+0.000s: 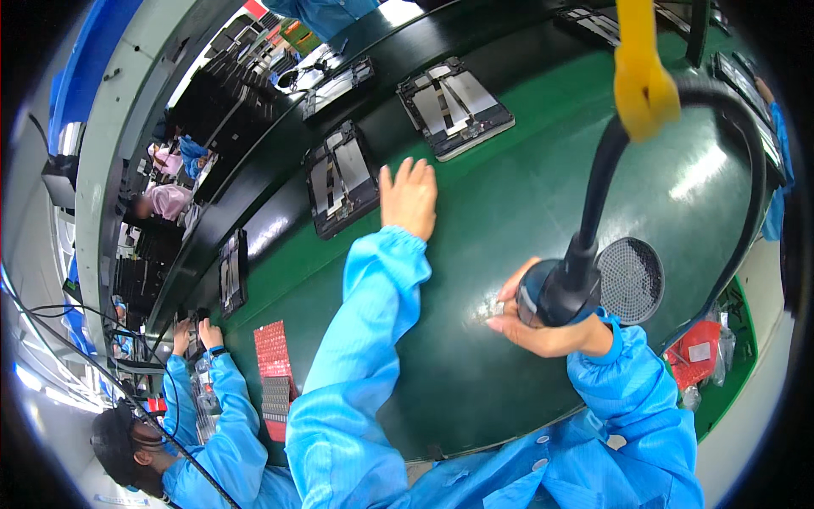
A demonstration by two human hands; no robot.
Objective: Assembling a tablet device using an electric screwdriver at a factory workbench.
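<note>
My left hand [409,199] reaches forward, fingers stretched out and holding nothing. Its edge is at the right side of an opened tablet [341,180] with pale battery packs exposed; whether they touch I cannot tell. Another opened tablet [455,109] lies farther off, just beyond my fingertips. My right hand [555,336] is wrapped round a black corded electric screwdriver [566,293], held upright over the green bench [475,365]. The screwdriver's tip is hidden beneath the hand. Beside it on the right sits a round perforated dish [629,280] with small dark pieces along one side.
A thick black cable [600,178] loops up from the screwdriver near a yellow strap [646,89]. More opened tablets [233,270] line the dark conveyor strip. At left, a co-worker [216,424] works beside red bubble wrap [273,349]. A green bin [736,365] stands at right.
</note>
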